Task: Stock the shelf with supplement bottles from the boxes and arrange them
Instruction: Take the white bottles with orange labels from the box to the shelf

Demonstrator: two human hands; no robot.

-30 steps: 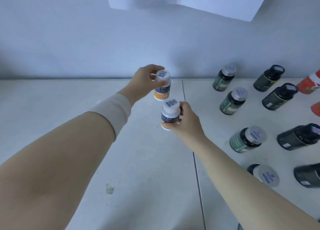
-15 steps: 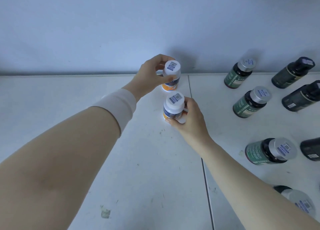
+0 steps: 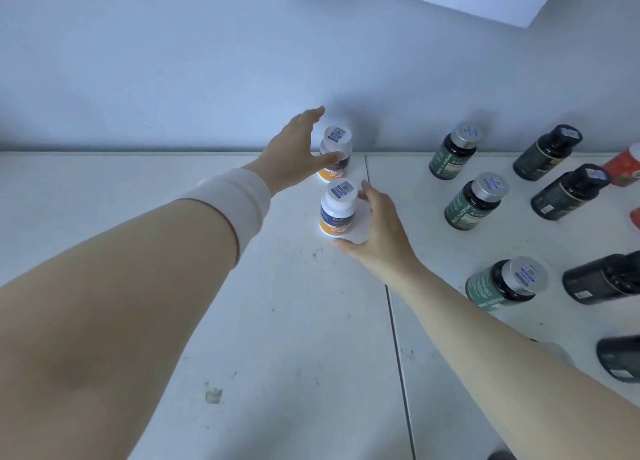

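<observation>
White shelf [image 3: 138,189] met pale wall [image 3: 173,78], split by seam [image 3: 393,307]. Stood upright just left of seam: rear supplement bottle [image 3: 337,140] by the wall edge, front supplement bottle [image 3: 337,210] near it. Left hand [image 3: 294,151] spread open beside rear; right hand [image 3: 377,231] relaxed open beside front. Green-labelled bottles [image 3: 472,203] well apart, rightward.

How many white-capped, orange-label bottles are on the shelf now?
2. The rear bottle stands by the wall, next to the left hand; the front bottle stands just before it, beside the right hand. None appear hidden.
</observation>
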